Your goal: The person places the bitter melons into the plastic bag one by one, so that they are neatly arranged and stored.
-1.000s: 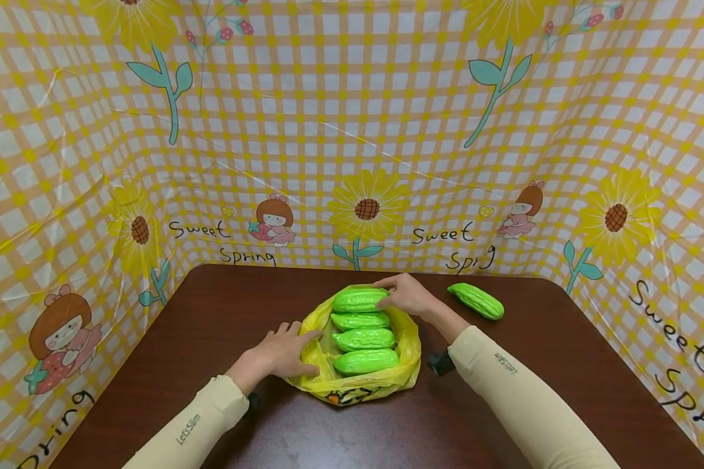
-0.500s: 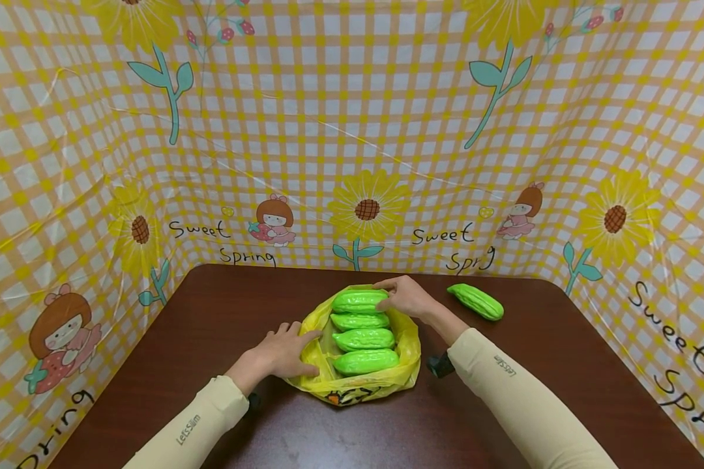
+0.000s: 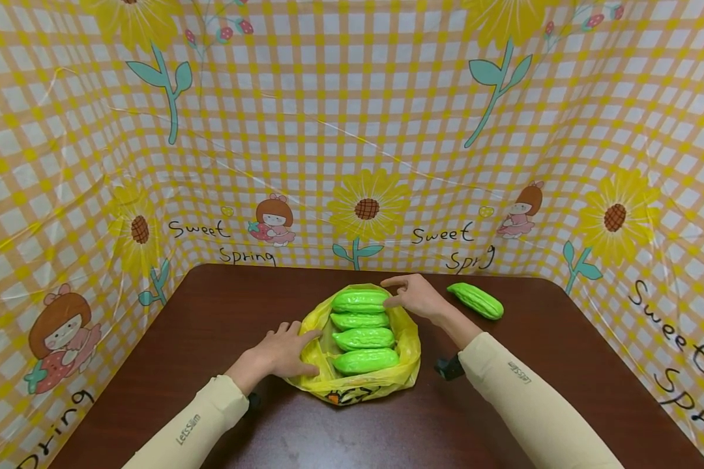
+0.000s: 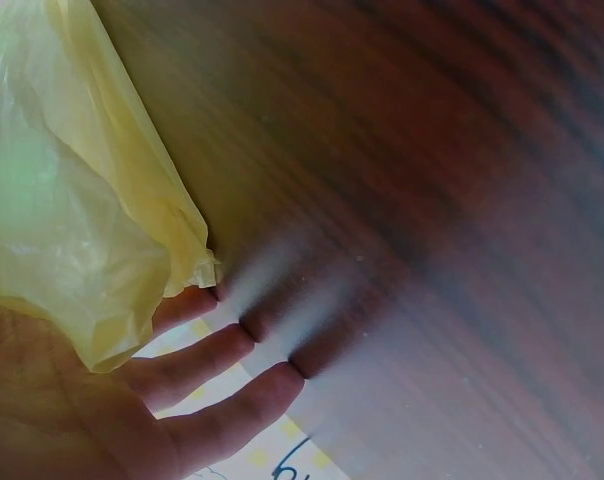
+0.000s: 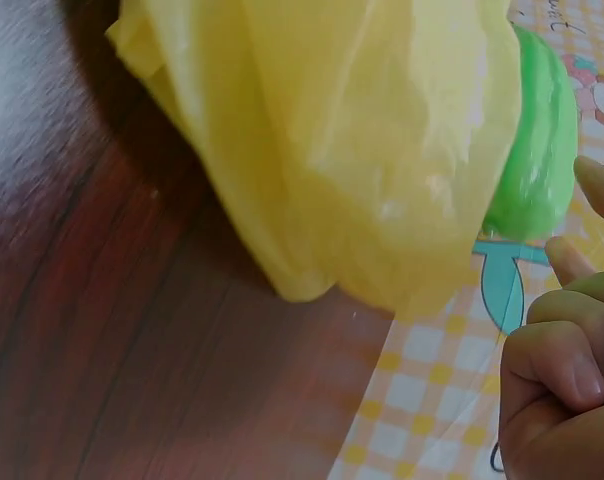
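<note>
A yellow plastic bag [image 3: 409, 355] lies with its mouth wide on the table, holding several bright green bitter melons [image 3: 365, 339] in a stacked row. My left hand [image 3: 278, 352] rests against the bag's left rim, fingers spread; in the left wrist view its fingertips [image 4: 282, 380] touch the tabletop beside the plastic. My right hand [image 3: 420, 297] is at the far right rim, next to the farthest bitter melon [image 3: 359, 301]. In the right wrist view a small gap parts its thumb and index finger from that melon [image 5: 544, 140], while the other fingers are bent and hold nothing.
Another green bitter melon [image 3: 477, 301] lies on the dark brown table [image 3: 229, 299], right of the bag near the back edge. A checked cloth [image 3: 305, 150] with sunflower prints hangs around the back and both sides.
The right hand has let go of the farthest bitter melon and moved slightly right, its thumb and index finger spreading. The left hand and the bag have stayed put.
</note>
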### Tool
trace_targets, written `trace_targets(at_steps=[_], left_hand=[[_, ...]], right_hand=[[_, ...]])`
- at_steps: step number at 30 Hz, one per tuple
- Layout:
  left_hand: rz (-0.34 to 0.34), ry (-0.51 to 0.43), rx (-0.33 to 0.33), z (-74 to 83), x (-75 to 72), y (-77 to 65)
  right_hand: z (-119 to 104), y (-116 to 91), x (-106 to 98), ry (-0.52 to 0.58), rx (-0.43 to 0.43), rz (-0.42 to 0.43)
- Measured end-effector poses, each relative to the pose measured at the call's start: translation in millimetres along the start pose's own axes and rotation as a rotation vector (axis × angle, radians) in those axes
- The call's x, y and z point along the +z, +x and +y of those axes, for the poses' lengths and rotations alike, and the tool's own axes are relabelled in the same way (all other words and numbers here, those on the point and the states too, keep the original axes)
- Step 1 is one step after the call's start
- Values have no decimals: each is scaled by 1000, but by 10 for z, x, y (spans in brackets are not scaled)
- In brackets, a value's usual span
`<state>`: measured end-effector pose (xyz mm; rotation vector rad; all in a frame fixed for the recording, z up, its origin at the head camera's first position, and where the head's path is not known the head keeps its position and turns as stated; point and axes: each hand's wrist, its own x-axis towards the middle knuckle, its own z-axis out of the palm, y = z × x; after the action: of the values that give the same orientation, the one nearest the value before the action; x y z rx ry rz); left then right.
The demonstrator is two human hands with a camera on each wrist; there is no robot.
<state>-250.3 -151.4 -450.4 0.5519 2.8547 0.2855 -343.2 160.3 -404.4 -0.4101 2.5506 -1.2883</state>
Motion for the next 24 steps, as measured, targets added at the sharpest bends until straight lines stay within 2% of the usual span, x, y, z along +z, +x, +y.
trace_targets(at_steps=[7,12,24], left_hand=[[0,2,-11,2,-5,-2],[-2,-3,-11,5,-11,-5],[6,-3,-10,24,-17,-20]], right_hand=[[100,-88,-142,33,4,47],[193,-147,-268,103,26,61],[381,-300,-548,122,71,141]])
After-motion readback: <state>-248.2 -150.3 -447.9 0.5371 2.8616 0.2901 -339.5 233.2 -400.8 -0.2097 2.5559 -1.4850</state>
